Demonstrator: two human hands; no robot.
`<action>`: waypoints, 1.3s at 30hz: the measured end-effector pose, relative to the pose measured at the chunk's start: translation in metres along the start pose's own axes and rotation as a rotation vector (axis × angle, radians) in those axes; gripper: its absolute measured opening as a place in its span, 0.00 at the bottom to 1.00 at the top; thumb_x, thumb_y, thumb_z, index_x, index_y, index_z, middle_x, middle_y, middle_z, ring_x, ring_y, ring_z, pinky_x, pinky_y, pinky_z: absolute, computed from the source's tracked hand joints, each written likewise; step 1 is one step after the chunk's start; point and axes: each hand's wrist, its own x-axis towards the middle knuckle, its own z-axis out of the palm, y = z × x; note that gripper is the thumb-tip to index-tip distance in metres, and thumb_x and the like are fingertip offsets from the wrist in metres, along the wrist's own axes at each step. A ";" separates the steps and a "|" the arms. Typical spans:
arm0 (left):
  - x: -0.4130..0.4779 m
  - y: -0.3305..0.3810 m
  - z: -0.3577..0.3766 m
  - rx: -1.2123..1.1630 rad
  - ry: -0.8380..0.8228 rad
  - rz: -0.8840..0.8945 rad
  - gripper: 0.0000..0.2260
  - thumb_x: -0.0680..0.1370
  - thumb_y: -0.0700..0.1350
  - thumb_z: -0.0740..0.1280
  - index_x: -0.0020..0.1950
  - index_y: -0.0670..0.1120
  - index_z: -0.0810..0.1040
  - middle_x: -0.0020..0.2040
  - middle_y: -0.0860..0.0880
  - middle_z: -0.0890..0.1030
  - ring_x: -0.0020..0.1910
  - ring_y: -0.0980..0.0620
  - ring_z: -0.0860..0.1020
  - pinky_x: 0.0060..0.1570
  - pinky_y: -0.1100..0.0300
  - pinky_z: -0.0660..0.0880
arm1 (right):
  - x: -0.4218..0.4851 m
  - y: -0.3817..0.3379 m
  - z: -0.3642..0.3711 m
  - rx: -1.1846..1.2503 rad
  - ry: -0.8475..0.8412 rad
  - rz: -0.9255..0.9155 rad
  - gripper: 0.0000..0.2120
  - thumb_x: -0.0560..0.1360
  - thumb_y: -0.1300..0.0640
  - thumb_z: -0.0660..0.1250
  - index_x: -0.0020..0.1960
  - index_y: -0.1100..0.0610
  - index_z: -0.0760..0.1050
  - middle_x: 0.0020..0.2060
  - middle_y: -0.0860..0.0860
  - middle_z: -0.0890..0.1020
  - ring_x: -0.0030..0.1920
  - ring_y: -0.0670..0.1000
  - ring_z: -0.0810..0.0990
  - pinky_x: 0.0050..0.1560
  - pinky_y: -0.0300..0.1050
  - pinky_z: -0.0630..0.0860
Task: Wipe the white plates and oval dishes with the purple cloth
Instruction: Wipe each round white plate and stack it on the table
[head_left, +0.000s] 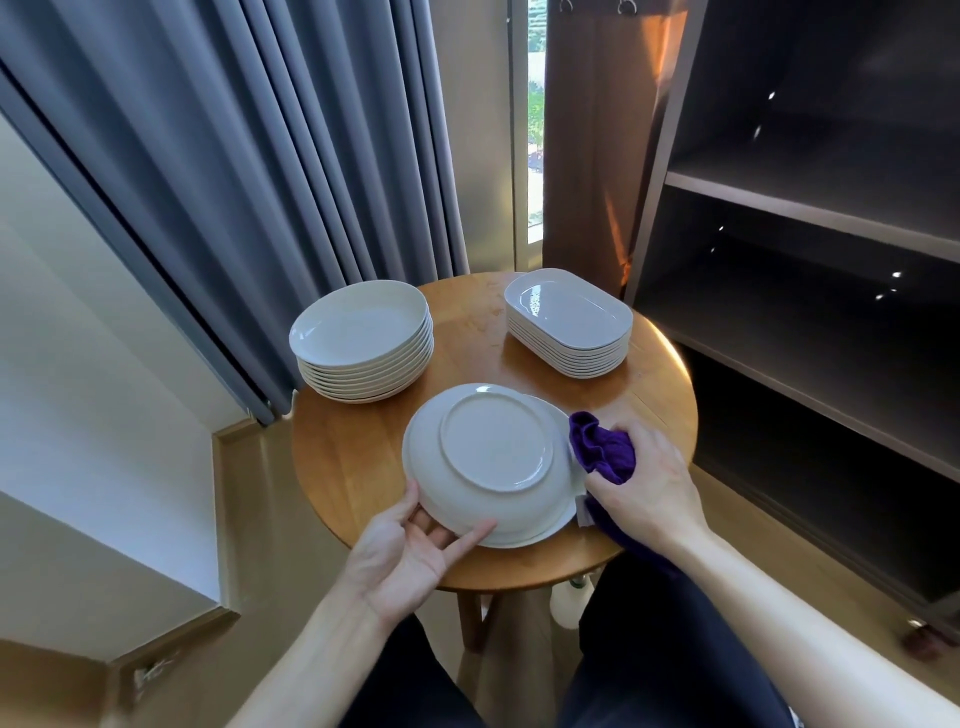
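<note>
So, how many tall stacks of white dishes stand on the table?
2. The round plates stand back left, the oval dishes back right. The left hand holds an upturned plate over another plate nearer; more may hide beneath.

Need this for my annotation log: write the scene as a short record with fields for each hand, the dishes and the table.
left hand: holds the near rim of the upturned plate
right hand: grips the purple cloth at that plate's right edge
upturned plate: base up, over a second plate on the table
round plate stack: back left of the table
oval dish stack: back right
table: round, wooden
shelf unit: dark, to the right
</note>
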 end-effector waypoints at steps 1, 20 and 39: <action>0.001 0.000 0.000 0.001 -0.001 -0.003 0.15 0.85 0.48 0.60 0.69 0.44 0.77 0.64 0.41 0.83 0.60 0.32 0.81 0.52 0.30 0.79 | 0.000 0.000 -0.001 0.006 0.003 0.004 0.26 0.70 0.41 0.75 0.64 0.44 0.71 0.56 0.46 0.75 0.58 0.50 0.74 0.53 0.49 0.78; 0.000 0.014 -0.008 0.741 0.112 0.154 0.08 0.83 0.40 0.66 0.61 0.39 0.79 0.52 0.43 0.88 0.50 0.45 0.87 0.44 0.54 0.84 | -0.023 -0.058 -0.003 0.142 0.054 -0.183 0.21 0.72 0.47 0.76 0.62 0.41 0.74 0.54 0.41 0.75 0.56 0.46 0.75 0.56 0.45 0.74; 0.004 0.010 -0.011 0.891 0.160 0.267 0.09 0.84 0.47 0.67 0.60 0.45 0.80 0.50 0.49 0.88 0.48 0.51 0.87 0.44 0.58 0.82 | 0.045 -0.149 0.063 -0.528 -0.052 -0.474 0.21 0.74 0.37 0.64 0.63 0.45 0.75 0.54 0.52 0.75 0.53 0.56 0.70 0.47 0.50 0.64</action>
